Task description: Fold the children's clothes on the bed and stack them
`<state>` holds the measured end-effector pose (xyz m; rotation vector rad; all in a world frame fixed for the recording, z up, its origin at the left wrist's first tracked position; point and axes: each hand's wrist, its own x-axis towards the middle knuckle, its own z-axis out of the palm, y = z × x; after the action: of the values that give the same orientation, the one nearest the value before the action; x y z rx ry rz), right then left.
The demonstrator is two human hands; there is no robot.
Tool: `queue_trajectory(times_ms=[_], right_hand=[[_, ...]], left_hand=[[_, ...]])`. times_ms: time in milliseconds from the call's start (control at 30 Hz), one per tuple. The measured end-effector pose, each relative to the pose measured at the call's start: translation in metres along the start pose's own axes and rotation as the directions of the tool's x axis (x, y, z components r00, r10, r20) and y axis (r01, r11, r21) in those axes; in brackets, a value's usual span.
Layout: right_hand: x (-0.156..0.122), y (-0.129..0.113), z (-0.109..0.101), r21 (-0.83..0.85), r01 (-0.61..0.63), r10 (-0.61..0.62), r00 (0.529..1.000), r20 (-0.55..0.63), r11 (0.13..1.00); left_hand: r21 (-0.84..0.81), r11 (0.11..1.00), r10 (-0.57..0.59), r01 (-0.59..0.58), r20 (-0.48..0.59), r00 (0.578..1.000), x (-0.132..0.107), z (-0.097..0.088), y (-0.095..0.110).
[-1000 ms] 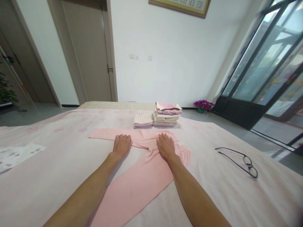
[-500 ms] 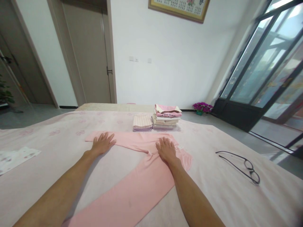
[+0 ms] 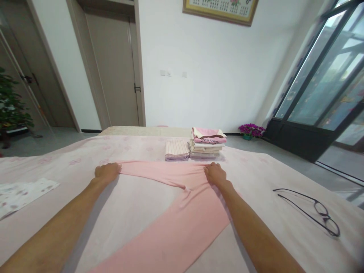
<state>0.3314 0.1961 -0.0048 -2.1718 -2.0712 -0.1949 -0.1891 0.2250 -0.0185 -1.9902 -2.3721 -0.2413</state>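
Pink trousers (image 3: 182, 220) lie on the bed, one leg stretched across the far side and the other running toward me. My left hand (image 3: 107, 172) is closed around the cuff end of the far leg. At the waist end, my right hand (image 3: 215, 174) grips the same fabric, its fingers curled in. Between my two hands the far leg is pulled taut, with small creases near the crotch. The waistband is mostly hidden behind my right hand and forearm.
Just beyond the trousers sit a folded striped cloth (image 3: 176, 150) and a stack of folded clothes (image 3: 207, 143). Black-framed glasses (image 3: 322, 214) lie at the right. A white patterned cloth (image 3: 22, 195) lies at the left on the pale pink sheet (image 3: 127, 204).
Both hands were lying flat on the trousers; now they are closed on the fabric. My left hand has shifted outward to the cuff, and the far leg is tauter. The view has turned slightly left.
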Motion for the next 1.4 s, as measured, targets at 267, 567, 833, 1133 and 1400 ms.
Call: queue_trajectory(times_ms=[267, 567, 833, 1133, 1400], right_hand=[[0.011, 0.01, 0.016, 0.11, -0.084, 0.101, 0.981, -0.164, 0.99], [0.021, 0.021, 0.027, 0.094, -0.147, 0.157, 0.981, -0.112, 0.985], [0.029, 0.024, 0.02, 0.171, -0.192, 0.201, 0.979, -0.034, 0.966], [0.005, 0.056, -0.005, 0.565, -0.083, 0.176, 0.978, -0.113, 0.821], [-0.041, 0.084, 0.0, 0.96, -0.053, 0.218, 0.976, -0.009, 0.276]], left_hand=[[-0.059, 0.995, -0.082, 0.082, 0.004, 0.997, 0.041, 0.001, 0.008], [-0.216, 0.967, -0.113, 0.134, 0.107, 0.988, 0.054, 0.005, -0.015], [-0.361, 0.93, -0.08, 0.07, -0.012, 0.997, 0.02, -0.023, -0.018], [-0.838, 0.542, 0.087, -0.067, -0.023, 0.996, -0.097, -0.091, -0.017], [-0.801, 0.599, 0.206, -0.02, 0.13, 0.97, -0.225, -0.098, -0.028]])
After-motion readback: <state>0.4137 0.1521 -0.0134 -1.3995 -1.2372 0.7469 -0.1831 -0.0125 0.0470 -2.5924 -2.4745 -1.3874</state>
